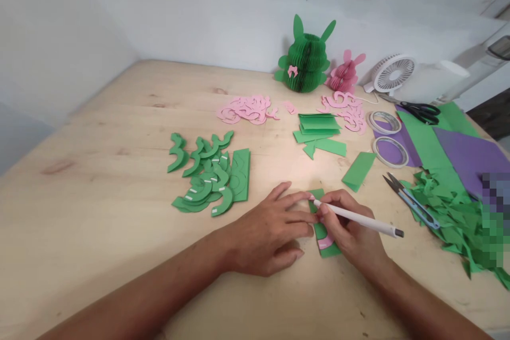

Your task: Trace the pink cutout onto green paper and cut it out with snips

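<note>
Most of the card (pixel 330 251) is hidden here, lying under both hands, with just the lower end of the pink piece (pixel 325 242) showing clearly! The left hand (pixel 274 231) spreads its fingers over it, clasping nothing; the right hand (pixel 346 223) grips the pen (pixel 362 217), whose tip is hard to make out. Pixel blocks blot out part of the scraps (pixel 458 223), and the snips (pixel 416 204) lie against that heap, near the right hand. Cut pieces (pixel 201 191) sit left.

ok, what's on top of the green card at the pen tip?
A pink paper piece, on the green card; the left hand and right hand partly cover both. The pink piece's full outline can't be seen.
</note>
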`<state>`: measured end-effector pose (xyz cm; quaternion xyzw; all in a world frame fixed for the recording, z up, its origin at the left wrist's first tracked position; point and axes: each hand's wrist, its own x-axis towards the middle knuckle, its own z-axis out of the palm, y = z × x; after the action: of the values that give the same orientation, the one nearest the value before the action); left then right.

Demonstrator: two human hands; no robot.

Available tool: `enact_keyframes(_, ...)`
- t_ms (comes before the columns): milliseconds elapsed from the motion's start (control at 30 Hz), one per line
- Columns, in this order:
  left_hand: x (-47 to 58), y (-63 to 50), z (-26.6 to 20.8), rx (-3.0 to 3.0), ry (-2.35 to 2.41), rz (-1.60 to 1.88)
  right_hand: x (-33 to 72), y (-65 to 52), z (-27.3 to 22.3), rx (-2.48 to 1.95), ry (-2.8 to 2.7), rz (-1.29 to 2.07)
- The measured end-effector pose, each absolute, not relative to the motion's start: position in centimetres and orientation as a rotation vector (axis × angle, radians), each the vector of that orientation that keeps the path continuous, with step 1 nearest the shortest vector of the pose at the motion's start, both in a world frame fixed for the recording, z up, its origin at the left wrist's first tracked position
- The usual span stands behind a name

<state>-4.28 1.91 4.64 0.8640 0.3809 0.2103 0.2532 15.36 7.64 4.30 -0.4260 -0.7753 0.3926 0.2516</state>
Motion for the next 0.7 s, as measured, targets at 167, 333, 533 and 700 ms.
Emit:
enact_keyframes(167, -4.24, 1.92, 4.63, 2.352, 1.039, 0.581, 15.48, 7.47, 4.28, -1.17, -2.104, 1.096)
enact_keyframes(333, -4.21, 1.93, 4.58, 2.355, 1.04, 0.593, 15.57, 7.47, 4.26, -1.146, -2.119, 1.078)
enact_keyframes(533, -4.17, 1.93, 4.53, 2.36, 1.046, 0.596, 15.7, 7.41, 4.23, -1.156, -2.122, 1.075)
enact_keyframes(700, -4.21, 1.97, 4.55, 2.354, 1.035, 0.593, 15.74, 7.41, 4.4, -1.135, -2.119, 1.067)
